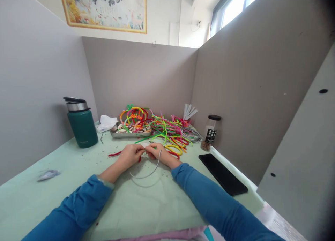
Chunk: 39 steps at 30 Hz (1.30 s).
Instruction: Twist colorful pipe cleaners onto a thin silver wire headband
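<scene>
My left hand (131, 155) and my right hand (160, 153) meet at their fingertips above the table, both closed in a pinch. A thin grey-white wire (147, 177) loops down from my right hand and curves towards the left, below the hands. A red pipe cleaner (114, 154) shows to the left of my left hand, and more red hangs under its fingertips, so it seems to pass through that hand. A small green piece with a dark pointed tip shows at my right fingers; its kind is unclear. What lies between the fingertips is hidden.
Behind the hands stand a metal tray (131, 135) and a heap of coloured pipe cleaners (167, 126). A wire coil (190, 134), a clear jar (210, 133) and a black phone (222, 174) are right. A green bottle (83, 126) stands left. Partitions enclose the table.
</scene>
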{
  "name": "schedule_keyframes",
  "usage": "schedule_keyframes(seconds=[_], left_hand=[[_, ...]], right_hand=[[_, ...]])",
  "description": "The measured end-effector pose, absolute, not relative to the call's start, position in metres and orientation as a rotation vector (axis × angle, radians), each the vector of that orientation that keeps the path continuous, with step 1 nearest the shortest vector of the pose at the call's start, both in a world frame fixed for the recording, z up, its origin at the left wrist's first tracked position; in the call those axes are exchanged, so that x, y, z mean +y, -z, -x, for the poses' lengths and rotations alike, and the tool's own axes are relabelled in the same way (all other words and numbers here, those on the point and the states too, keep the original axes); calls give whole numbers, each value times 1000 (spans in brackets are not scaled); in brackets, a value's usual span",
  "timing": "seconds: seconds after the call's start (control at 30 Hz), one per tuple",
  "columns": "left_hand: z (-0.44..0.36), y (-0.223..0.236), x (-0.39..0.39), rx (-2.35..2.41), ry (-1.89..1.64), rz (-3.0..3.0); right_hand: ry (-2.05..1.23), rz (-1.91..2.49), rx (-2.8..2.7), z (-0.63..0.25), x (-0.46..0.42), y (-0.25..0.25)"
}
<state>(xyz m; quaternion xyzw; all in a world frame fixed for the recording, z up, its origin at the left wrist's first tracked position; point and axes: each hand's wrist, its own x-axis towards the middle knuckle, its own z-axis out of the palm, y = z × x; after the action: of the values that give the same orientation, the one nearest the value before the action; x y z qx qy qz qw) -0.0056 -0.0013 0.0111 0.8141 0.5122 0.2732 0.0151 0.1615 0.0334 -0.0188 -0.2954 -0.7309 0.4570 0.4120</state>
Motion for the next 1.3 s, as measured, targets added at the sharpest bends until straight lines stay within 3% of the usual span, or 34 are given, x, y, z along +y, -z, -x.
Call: schedule_keyframes(seconds=[0.73, 1.3], left_hand=[[5, -17, -8, 1458, -716, -2626], [6, -13, -5, 1395, -777, -2221]], right_hand=[[-1139, 773, -1869, -163, 29, 14], [-1113, 763, -1890, -164, 31, 17]])
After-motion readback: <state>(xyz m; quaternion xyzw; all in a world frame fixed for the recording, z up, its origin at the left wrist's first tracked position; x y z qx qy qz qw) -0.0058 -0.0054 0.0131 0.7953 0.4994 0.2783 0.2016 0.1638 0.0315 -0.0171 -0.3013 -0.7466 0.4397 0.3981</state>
